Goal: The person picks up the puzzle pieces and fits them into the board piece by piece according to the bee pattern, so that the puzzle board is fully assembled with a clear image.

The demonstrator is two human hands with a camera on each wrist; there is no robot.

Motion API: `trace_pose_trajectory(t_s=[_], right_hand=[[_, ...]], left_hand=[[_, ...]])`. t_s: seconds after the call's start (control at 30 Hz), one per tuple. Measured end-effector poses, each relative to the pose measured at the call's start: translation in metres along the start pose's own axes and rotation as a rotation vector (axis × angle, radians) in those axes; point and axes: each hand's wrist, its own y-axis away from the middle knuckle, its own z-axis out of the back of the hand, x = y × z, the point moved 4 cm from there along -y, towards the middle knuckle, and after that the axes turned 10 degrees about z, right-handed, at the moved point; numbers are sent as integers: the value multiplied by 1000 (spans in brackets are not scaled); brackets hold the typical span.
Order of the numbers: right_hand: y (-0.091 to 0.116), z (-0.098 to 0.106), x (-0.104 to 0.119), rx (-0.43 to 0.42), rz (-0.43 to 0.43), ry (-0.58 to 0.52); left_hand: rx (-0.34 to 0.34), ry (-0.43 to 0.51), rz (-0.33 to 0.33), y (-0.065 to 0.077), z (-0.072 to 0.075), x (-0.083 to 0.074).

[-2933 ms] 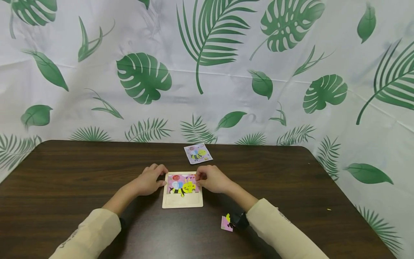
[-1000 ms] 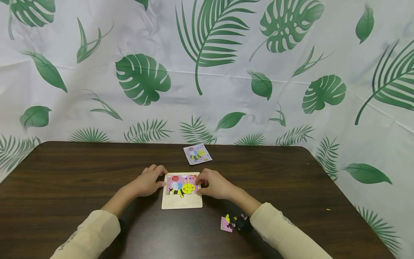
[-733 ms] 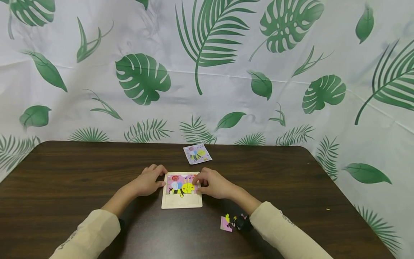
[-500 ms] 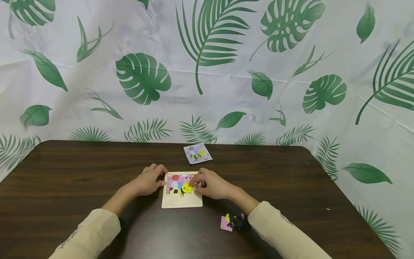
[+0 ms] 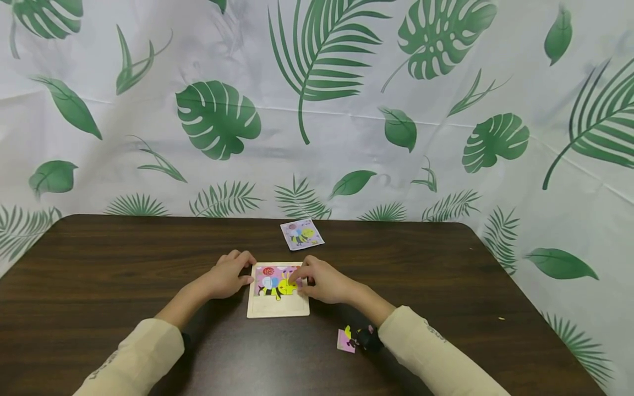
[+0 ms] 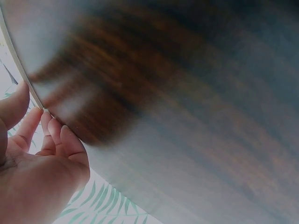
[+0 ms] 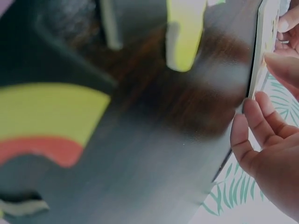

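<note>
Wooden tray [image 5: 277,309] flat on table [image 5: 223,355], between both hands; held at far left corner by left hand [image 5: 225,278]; bee puzzle [image 5: 269,283] in its far part, under right hand [image 5: 324,280], thumb and fingertip apart on it, pressing or pinching: cannot tell; bee card [image 5: 302,235] just beyond grip; loose pieces [image 5: 345,341] nearer, by right wrist, partly hidden; leaf cloth [image 5: 342,159] behind

Partly lost on my remote feed
The right hand [image 5: 324,281] hid some of the board's [image 5: 277,309] three-o'clock edge; nine o'clock, right wrist view, loose pieces [image 7: 42,112] blurred, cut off.
</note>
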Motion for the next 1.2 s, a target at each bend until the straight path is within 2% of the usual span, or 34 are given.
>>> trace_pose_trajectory(t_s=[0.33,0.57,0.63,0.9,1.2], right_hand=[[2,1,0,15,1,-23],[11,10,-5,3,-10,-160],[16,13,-6,7,-11,-178],[43,24,-2,51,-14,-134],[78,28,-1,56,53,-127]], left_hand=[[-10,-5,-3,0,-2,1],[-7,-5,4,0,-4,1],[-8,-5,5,0,-4,1],[-18,-9,-1,0,-4,1],[-20,-13,7,1,-4,1]])
